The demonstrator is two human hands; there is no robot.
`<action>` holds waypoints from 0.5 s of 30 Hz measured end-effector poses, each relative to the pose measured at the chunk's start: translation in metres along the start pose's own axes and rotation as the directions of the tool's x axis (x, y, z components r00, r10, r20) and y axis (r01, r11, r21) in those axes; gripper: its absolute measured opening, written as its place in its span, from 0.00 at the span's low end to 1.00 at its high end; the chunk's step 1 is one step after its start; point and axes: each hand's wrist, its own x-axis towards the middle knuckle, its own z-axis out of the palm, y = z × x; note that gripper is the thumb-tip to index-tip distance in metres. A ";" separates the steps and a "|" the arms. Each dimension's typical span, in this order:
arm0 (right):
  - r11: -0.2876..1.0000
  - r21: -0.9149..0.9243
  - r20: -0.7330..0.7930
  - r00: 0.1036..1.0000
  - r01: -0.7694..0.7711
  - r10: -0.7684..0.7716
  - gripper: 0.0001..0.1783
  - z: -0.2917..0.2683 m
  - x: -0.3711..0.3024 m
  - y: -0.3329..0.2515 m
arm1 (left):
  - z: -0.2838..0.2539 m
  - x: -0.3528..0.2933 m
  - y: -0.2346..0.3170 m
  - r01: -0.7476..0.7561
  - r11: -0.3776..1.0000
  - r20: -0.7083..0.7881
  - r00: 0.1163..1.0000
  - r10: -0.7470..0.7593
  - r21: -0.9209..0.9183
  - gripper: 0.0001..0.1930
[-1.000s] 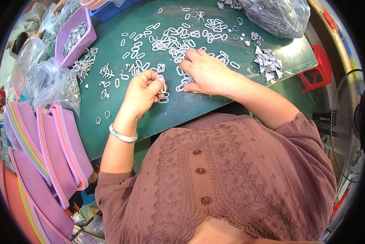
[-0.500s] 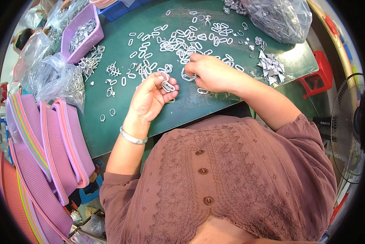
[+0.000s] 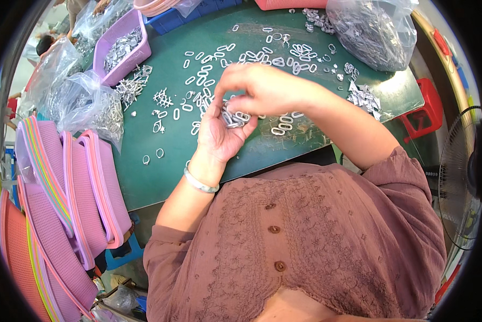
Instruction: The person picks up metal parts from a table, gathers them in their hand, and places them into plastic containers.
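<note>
My left hand (image 3: 219, 137) is cupped palm up above the green table (image 3: 150, 188), its fingers curled round a small pile of silvery oval metal links (image 3: 233, 117). Over that palm arches my right hand (image 3: 254, 88), thumb and fingertips bent down among the links. What the right fingertips grip, if anything, is hidden by the hand itself. Beyond both hands lie many loose oval links (image 3: 302, 51), scattered flat. A few more links (image 3: 284, 124) rest close to the right wrist, near the table's front edge.
Left of the table stand stacked pink and purple baskets (image 3: 85, 188) and clear bags of metal parts (image 3: 99, 104). A purple basket (image 3: 136, 56) of grey pieces sits at the far left. At the far right are a large filled bag (image 3: 370, 37), triangular pieces (image 3: 364, 99) and a red stool (image 3: 423, 107).
My right hand has moved left from the scattered links to over my left palm. The left hand has come slightly right, and more links now show in it.
</note>
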 end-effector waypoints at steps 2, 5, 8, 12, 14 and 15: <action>0.992 -0.124 -0.093 0.996 0.006 -0.018 0.11 -0.009 0.009 0.021 | -0.018 -0.002 0.011 0.097 0.995 -0.006 0.995 -0.097 0.006 0.15; 0.919 -0.272 -0.098 0.959 -0.284 0.267 0.09 -0.019 0.023 0.063 | -0.018 -0.006 0.017 0.102 0.995 -0.070 0.992 -0.102 0.004 0.13; 0.903 -0.353 -0.071 0.969 -0.246 0.236 0.08 -0.010 0.040 0.090 | -0.020 -0.013 0.027 0.074 0.996 -0.024 0.997 -0.076 -0.051 0.12; 0.841 -0.409 0.028 0.916 -0.355 0.400 0.10 0.000 0.059 0.090 | -0.025 -0.017 0.038 0.059 0.993 0.027 0.998 -0.056 -0.107 0.13; 0.817 -0.431 0.042 0.896 -0.383 0.443 0.11 0.002 0.065 0.087 | -0.027 -0.020 0.044 0.035 0.995 0.031 0.999 -0.032 -0.089 0.13; 0.804 -0.442 0.048 0.884 -0.398 0.464 0.11 0.003 0.068 0.087 | -0.028 -0.020 0.048 0.024 0.997 0.032 0.999 -0.021 -0.079 0.13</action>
